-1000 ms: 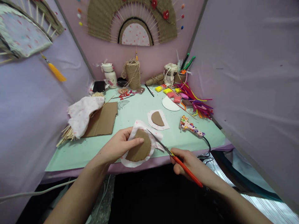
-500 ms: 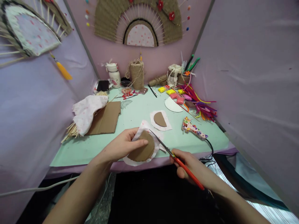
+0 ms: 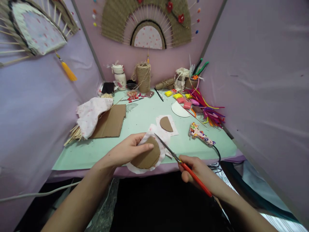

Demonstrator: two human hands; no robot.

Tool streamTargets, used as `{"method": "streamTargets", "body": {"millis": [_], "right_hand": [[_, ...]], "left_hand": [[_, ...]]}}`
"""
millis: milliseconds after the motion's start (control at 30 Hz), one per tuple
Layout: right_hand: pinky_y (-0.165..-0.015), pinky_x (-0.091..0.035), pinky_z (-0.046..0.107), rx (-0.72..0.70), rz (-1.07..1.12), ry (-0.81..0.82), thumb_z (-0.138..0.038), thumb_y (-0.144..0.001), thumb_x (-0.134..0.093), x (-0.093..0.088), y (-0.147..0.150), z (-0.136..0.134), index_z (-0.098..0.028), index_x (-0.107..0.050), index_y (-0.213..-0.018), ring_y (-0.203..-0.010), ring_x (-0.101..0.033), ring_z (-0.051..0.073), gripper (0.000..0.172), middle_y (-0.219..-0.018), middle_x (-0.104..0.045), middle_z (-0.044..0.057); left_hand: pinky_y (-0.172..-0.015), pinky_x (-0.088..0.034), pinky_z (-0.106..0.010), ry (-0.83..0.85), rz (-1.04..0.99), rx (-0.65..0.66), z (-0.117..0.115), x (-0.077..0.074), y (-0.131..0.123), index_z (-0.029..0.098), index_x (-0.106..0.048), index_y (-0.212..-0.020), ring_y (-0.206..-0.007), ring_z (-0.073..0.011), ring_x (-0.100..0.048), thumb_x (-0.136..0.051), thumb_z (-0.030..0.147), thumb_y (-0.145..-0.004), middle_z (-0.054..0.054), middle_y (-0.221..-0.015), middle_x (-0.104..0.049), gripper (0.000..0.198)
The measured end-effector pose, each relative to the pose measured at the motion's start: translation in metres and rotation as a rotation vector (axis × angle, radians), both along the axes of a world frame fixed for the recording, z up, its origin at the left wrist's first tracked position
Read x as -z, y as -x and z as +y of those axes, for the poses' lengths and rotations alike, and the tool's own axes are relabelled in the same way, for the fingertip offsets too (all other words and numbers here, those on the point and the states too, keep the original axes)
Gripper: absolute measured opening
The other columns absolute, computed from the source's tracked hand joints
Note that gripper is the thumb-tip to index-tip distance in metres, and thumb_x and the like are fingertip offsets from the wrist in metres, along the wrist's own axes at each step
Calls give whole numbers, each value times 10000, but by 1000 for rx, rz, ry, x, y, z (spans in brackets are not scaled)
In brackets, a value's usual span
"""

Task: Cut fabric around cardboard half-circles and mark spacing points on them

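Observation:
My left hand (image 3: 125, 151) grips a brown cardboard half-disc (image 3: 147, 158) backed by white dotted fabric (image 3: 135, 167), thumb pressed on top, held over the table's near edge. My right hand (image 3: 193, 170) is closed on red-handled scissors (image 3: 180, 161), whose blades point up-left and meet the fabric's right edge. Just beyond them, a second cardboard half-disc on fabric (image 3: 166, 124) lies flat on the green table (image 3: 96, 154).
A patterned glue gun (image 3: 200, 135) with a black cord lies to the right. Coloured pipe cleaners (image 3: 207, 109), clay blocks and a white half-disc sit at back right. Cardboard sheet (image 3: 109, 123), fabric and sticks lie left. Twine spool (image 3: 143, 77) and jar stand at the back.
The view shifted slightly; both hands stay near the table's front edge. The half-disc has turned a little in my left hand, with the scissors still at its right edge.

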State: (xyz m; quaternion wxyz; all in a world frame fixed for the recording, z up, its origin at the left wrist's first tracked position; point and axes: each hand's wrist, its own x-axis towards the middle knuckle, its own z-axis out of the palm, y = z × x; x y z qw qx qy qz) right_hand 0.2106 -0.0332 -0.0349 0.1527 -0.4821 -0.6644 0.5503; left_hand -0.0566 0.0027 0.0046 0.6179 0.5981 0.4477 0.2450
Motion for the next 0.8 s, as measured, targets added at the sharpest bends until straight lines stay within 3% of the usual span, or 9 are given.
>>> {"method": "streamTargets", "body": {"millis": [233, 367, 533, 800], "right_hand": [[-473, -264, 200, -3, -36, 45, -134, -722, -563, -3, 0, -1, -217, -436, -762, -477, -363, 81, 157, -533, -489, -95], [-458, -268, 184, 0, -40, 78, -64, -661, -496, -5, 2, -2, -227, -422, -793, -433, -357, 68, 223, -515, -471, -116], [-481, -282, 183, -12, -71, 6, -95, -660, -571, -6, 4, 0, -218, -427, -766, -495, -382, 73, 218, -561, -485, -98], [-489, -278, 193, -6, -93, -47, -193, -691, -637, -10, 7, 2, -217, -435, -756, -545, -366, 86, 214, -602, -472, -82]], "left_hand": [[-767, -474, -273, 30, -7, 21, 0, -3, -1, 165, -650, -1062, -894, -194, -633, -604, 439, -857, -49, -1044, -706, 345], [-753, -465, -251, -5, 24, 92, 0, -3, 0, 180, -651, -1092, -887, -180, -621, -589, 425, -877, -32, -1045, -697, 332], [-749, -460, -243, -39, 53, 170, 0, -3, 1, 172, -656, -1078, -875, -175, -607, -555, 455, -901, -35, -1032, -688, 348], [-748, -464, -252, -24, 9, 172, 1, -2, -2, 191, -653, -1137, -903, -188, -612, -545, 483, -907, -51, -1072, -691, 387]]}}
